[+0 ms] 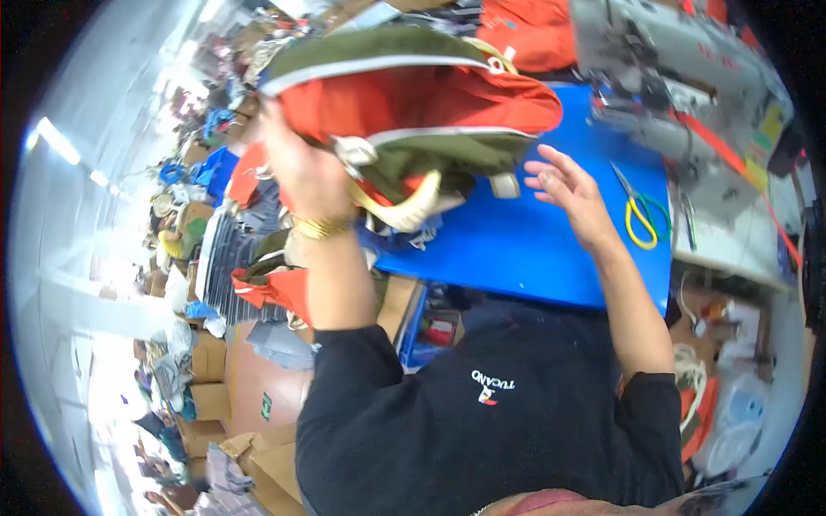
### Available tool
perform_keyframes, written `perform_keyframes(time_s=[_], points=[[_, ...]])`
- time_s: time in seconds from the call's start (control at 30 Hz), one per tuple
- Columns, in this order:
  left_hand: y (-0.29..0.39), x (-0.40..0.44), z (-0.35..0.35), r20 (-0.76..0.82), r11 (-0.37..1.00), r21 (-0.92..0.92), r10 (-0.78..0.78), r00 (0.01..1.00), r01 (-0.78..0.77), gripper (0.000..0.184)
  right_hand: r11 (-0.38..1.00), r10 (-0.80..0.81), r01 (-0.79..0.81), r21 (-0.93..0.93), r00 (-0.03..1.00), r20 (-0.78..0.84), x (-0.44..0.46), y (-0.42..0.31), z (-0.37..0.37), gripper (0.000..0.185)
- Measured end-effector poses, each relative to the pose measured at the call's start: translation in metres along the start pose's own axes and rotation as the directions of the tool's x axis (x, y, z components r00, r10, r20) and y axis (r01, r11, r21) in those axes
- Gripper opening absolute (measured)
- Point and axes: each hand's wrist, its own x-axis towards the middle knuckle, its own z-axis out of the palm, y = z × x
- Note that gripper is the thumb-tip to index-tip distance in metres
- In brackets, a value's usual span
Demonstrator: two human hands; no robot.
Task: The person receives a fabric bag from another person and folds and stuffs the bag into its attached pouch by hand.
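Observation:
An olive-green fabric bag with red-orange lining and white edging is held up over the blue tabletop, its mouth gaping. My left hand, smeared by motion, grips the bag's left end; its fingertips are partly hidden. A cream strap dangles from the bag beside that wrist. To the right, my right hand is open with fingers apart, just off the bag's right end and holding nothing. Scissors with yellow and green handles lie on the tabletop, right of this hand.
A sewing machine stands at the right, with red-orange fabric behind the table. Stacked dark sheets and another olive and red piece are at the left. Cardboard boxes stand on the floor at lower left.

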Motion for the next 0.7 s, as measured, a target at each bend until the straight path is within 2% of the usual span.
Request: perform_keyframes(time_s=[0.07,0.13,0.2,0.23,0.3,0.37,0.47,0.5,0.6,0.63,0.7], points=[[-0.083,-0.056,-0.035,-0.158,0.974,-0.071,-0.223,0.962,0.214,0.041,0.998,-0.019,0.014,-0.064,0.997,-0.073,-0.035,0.032,-0.024,0.058],[-0.134,-0.118,-0.05,-0.292,0.833,-0.217,-0.553,0.78,0.509,0.04,0.988,-0.013,-0.006,-0.153,0.992,-0.125,-0.075,0.062,-0.037,0.054],[-0.173,-0.163,-0.077,-0.194,0.813,-0.198,-0.58,0.791,0.547,0.038,0.977,0.024,-0.055,-0.205,0.988,-0.153,-0.102,0.059,-0.032,0.049],[-0.162,-0.174,-0.05,-0.23,0.793,-0.192,-0.609,0.759,0.578,0.038,0.96,0.011,-0.048,-0.277,0.991,-0.134,-0.11,0.055,-0.029,0.051],[-0.149,-0.183,-0.032,-0.18,0.736,-0.196,-0.677,0.714,0.649,0.037,0.904,-0.038,0.013,-0.428,0.998,-0.048,-0.117,0.044,-0.018,0.055],[-0.153,-0.178,-0.035,-0.122,0.716,-0.2,-0.696,0.708,0.669,0.034,0.803,-0.128,0.16,-0.574,0.987,0.095,-0.11,0.037,-0.008,0.057],[-0.148,-0.166,-0.028,-0.007,0.752,-0.048,-0.658,0.753,0.657,0.034,0.672,-0.312,0.344,-0.655,0.935,0.171,-0.088,0.047,0.017,0.057],[-0.147,-0.159,-0.024,0.033,0.79,0.007,-0.613,0.789,0.614,0.03,0.617,-0.415,0.416,-0.668,0.893,0.173,-0.079,0.052,0.027,0.049],[-0.139,-0.137,-0.006,-0.001,0.833,0.122,-0.544,0.839,0.539,0.02,0.735,-0.107,0.31,-0.604,0.931,0.348,-0.057,0.053,0.029,0.04],[-0.13,-0.125,-0.017,0.147,0.796,0.293,-0.585,0.798,0.53,0.024,0.817,-0.002,0.181,-0.548,0.951,0.311,-0.05,0.058,0.029,0.031],[-0.117,-0.127,-0.004,0.31,0.832,0.482,-0.454,0.835,0.273,0.049,0.952,-0.006,0.073,-0.297,0.975,0.224,-0.042,0.066,0.026,0.024]])
